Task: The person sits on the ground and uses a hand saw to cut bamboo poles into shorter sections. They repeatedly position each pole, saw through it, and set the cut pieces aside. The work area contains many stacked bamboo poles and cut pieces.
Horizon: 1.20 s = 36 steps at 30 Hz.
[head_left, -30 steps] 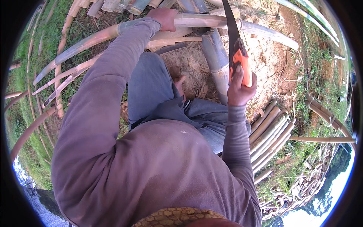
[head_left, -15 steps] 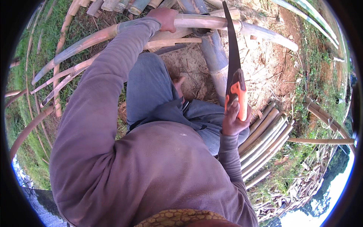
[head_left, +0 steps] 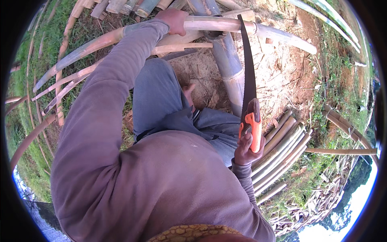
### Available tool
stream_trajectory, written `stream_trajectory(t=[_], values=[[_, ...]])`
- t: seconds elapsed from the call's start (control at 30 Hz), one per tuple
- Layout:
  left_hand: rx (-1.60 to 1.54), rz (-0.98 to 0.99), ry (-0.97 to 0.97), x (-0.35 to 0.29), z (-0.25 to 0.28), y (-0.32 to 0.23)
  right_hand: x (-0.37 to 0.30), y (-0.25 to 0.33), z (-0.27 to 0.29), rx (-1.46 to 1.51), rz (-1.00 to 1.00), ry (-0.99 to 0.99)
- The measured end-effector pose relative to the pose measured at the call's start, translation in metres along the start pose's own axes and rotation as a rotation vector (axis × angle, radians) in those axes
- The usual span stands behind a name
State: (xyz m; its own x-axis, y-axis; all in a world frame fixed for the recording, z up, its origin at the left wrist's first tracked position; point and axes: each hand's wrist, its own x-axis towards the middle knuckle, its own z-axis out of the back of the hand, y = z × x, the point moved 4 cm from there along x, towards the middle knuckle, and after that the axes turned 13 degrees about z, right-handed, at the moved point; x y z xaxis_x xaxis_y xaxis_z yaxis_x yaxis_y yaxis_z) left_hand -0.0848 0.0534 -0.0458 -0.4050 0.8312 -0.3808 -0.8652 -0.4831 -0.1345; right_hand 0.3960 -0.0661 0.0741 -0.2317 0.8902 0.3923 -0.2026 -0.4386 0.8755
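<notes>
My left hand [head_left: 172,21] is closed around a long bamboo pole [head_left: 282,35] that runs crosswise in front of me. In my right hand [head_left: 246,150] is the orange handle of a handsaw [head_left: 248,68]. The dark toothed blade points away from me, its tip end at the pole, to the right of my left hand and just short of a joint. Beneath the pole lies a thick bamboo log [head_left: 228,66], slanting toward my legs. Whether the teeth are in a cut cannot be made out.
A stack of cut bamboo lengths [head_left: 280,151] lies by my right knee. More cut pieces [head_left: 147,6] lie at the far side. Thinner split poles [head_left: 72,78] stretch across the grass at left. A slanting bamboo pole [head_left: 350,127] and heaped scraps [head_left: 318,203] are at right.
My right hand has drawn the saw back toward my body, so the blade tip has come from beyond the pole to the pole. My left hand holds nearly the same place.
</notes>
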Motion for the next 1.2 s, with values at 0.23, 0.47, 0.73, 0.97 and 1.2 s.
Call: stream_trajectory(t=[0.23, 0.47, 0.73, 0.97, 1.2], values=[[-0.034, 0.084, 0.095, -0.015, 0.018, -0.01, 0.151, -0.061, -0.101, -0.099, -0.018, 0.094], [-0.012, 0.041, 0.035, -0.013, 0.016, -0.003, 0.112, -0.07, -0.091, 0.041, -0.146, 0.064], [-0.23, 0.006, 0.645, 0.036, -0.002, 0.013, 0.098, -0.1, -0.103, 0.054, 0.147, -0.003], [-0.1, -0.069, -0.265, -0.017, 0.007, -0.004, 0.121, -0.071, -0.109, 0.092, 0.078, -0.02], [-0.044, 0.008, 0.075, -0.007, 0.014, -0.007, 0.148, -0.052, -0.12, -0.055, 0.196, 0.034]])
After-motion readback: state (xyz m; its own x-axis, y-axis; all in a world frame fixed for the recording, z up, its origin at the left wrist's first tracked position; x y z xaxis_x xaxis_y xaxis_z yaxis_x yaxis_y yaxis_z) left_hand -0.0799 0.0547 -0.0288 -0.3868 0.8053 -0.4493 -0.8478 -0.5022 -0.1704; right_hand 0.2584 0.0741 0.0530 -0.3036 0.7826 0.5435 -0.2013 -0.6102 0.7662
